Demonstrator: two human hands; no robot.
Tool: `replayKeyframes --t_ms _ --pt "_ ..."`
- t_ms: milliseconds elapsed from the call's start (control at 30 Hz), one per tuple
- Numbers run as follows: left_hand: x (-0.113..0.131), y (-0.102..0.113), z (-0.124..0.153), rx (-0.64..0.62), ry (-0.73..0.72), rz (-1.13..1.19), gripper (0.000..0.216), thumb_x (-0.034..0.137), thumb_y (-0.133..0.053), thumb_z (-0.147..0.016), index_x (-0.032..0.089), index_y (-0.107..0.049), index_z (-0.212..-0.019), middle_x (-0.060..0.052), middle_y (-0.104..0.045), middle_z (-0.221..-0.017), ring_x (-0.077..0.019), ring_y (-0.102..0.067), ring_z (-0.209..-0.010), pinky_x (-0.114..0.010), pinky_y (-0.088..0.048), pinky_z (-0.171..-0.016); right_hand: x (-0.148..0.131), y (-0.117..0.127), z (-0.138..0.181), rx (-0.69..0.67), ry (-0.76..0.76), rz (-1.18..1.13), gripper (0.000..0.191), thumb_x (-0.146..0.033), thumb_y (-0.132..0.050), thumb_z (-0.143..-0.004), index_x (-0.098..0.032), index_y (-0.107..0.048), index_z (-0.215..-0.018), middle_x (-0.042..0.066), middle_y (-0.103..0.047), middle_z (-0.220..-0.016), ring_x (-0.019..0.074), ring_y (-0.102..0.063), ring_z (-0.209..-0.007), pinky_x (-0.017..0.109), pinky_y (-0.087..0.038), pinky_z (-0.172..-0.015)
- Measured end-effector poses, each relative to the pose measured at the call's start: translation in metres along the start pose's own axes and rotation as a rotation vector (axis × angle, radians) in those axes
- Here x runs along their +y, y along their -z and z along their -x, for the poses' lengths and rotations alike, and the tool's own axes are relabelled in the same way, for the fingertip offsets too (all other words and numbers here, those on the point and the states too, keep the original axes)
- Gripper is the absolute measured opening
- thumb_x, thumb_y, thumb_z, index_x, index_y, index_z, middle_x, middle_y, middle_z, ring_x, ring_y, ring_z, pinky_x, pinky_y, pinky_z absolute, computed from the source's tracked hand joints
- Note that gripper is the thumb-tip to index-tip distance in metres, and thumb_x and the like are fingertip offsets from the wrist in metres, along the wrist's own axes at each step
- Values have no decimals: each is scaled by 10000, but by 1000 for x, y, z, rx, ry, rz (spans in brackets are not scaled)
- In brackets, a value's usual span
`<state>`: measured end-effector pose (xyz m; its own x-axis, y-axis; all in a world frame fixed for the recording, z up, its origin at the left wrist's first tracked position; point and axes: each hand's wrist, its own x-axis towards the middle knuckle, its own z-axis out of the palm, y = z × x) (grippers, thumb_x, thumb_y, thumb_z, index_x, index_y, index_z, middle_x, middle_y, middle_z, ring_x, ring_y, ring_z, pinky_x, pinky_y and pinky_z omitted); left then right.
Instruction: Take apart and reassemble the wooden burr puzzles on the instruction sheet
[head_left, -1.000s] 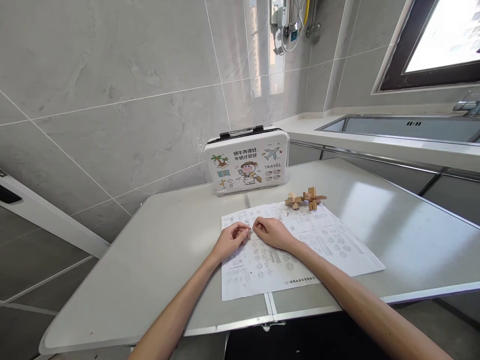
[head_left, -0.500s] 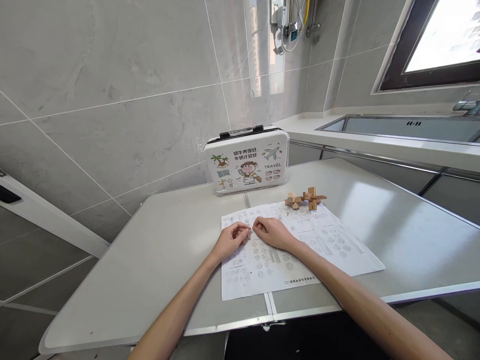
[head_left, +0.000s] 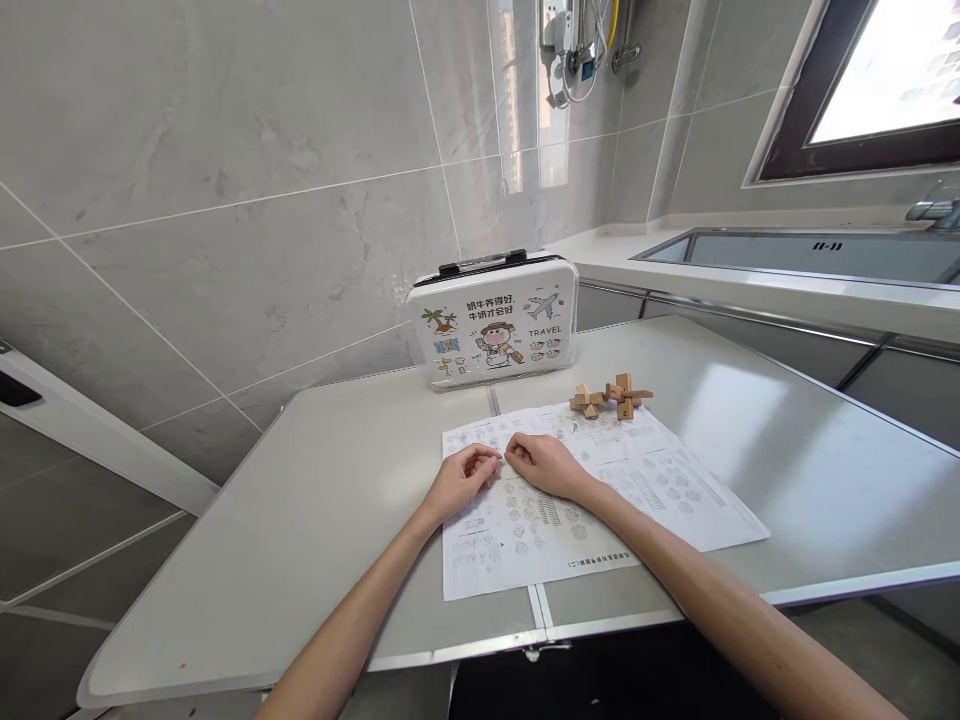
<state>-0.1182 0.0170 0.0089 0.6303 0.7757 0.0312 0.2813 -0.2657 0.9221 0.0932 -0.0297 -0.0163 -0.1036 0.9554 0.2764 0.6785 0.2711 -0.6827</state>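
My left hand and my right hand rest on a printed instruction sheet that lies on the grey table. Both hands have their fingers curled in, and their fingertips nearly meet over the sheet's upper left part. Nothing shows inside either hand. A wooden interlocking puzzle sits at the sheet's far edge, a hand's length beyond my right hand, untouched.
A white tin case with cartoon travel pictures stands upright at the back of the table against the tiled wall. A counter with a steel sink runs behind on the right. The table's front edge is close to me.
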Motion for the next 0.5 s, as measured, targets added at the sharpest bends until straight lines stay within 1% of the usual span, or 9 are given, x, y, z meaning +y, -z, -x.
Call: replayKeyframes --t_ms 267,500 --pt "0 -1 0 6 9 -1 400 542 -631 -926 186 -703 -1092 -71 -712 -888 -146 -602 -709 -276 -501 -670 -2 1 0 -3 0 2 151 -270 -531 -995 -218 -633 -898 -8 -664 -722 163 -604 -671 263 -380 -621" --pt "-1 -1 -1 8 5 6 369 524 -642 -926 197 -713 -1082 -59 -718 -878 -142 -599 -706 -275 -493 -677 -2 1 0 6 2 -5 151 -270 -534 -990 -221 -628 -883 -11 -661 -710 161 -594 -661 261 -368 -613"
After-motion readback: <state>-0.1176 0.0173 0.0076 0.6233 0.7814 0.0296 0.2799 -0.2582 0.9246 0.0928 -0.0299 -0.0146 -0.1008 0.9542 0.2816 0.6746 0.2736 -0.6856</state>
